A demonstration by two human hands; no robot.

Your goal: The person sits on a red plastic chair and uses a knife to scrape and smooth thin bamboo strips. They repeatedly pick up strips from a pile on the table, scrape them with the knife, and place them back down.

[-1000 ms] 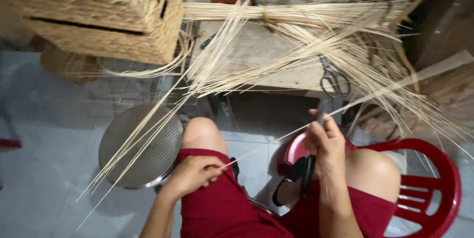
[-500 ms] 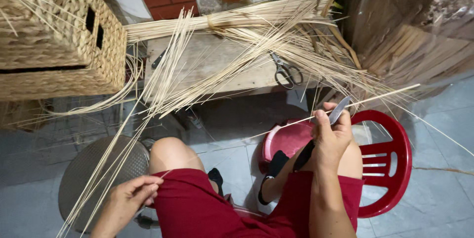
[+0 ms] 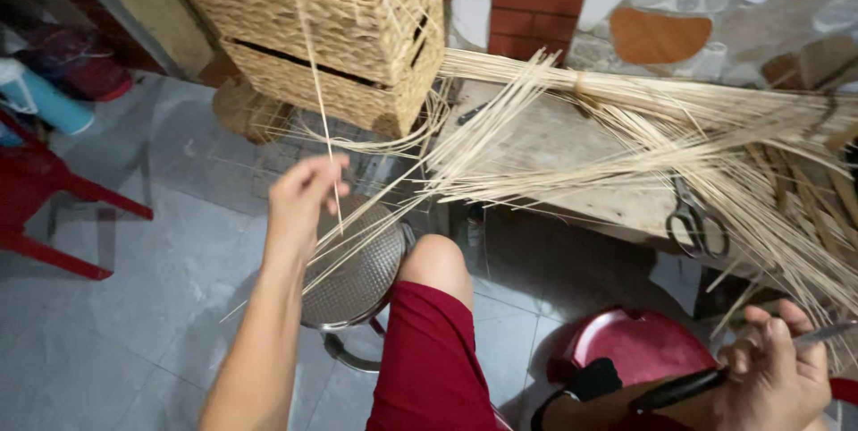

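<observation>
The straw strips (image 3: 626, 140) lay in a big loose bundle across the wooden bench (image 3: 554, 149), with their ends fanning down past my knee toward the floor. I saw the big woven basket (image 3: 331, 29) standing just beside the bench, at its left end. Under the strips, near my knee, was a round metal stool (image 3: 357, 274). A red plastic chair (image 3: 36, 194) stood far off on the left. My left hand (image 3: 304, 203) was lifted up, and its fingers were pinched shut on one thin strip (image 3: 315, 82) that rose straight up in front of the basket. My right hand (image 3: 778, 373) was low on the right, closed around a small knife (image 3: 715, 377) with a dark handle. A pair of scissors (image 3: 697, 216) lay on the bench's near edge.
</observation>
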